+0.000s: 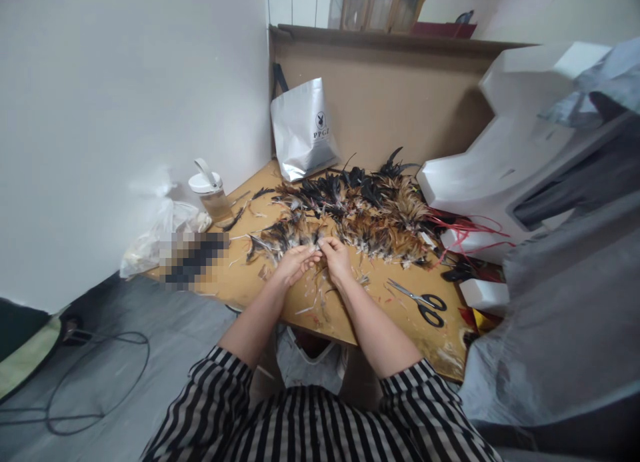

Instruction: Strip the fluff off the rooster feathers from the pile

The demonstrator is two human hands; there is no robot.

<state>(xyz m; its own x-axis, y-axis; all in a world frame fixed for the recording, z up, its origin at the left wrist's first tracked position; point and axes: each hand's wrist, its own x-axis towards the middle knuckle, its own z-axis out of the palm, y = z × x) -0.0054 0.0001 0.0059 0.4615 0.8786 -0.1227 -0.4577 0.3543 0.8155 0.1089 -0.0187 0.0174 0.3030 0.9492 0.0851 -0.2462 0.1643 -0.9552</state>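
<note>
My left hand point(299, 262) and my right hand point(335, 257) meet at the near side of a feather pile, fingertips almost touching. Both are closed in a pinch on a small pale-based feather point(316, 243); its outline blends with the feathers behind. Beyond them, bunches of brown and tan feathers point(385, 235) spread across the wooden table point(360, 319), with glossy black feathers point(350, 182) further back. Loose bits of quill and fluff lie around my wrists. To the right of my right forearm rests a pair of black-handled scissors point(423, 301), blades slightly apart.
A lidded jar point(213, 195) and a plastic bag point(170, 232) stand at the table's left. A silver bag point(305, 132) leans against the cardboard panel point(400, 102). Red cords point(465, 235) and white foam point(480, 155) crowd the right side. A cable point(100, 415) loops on the floor.
</note>
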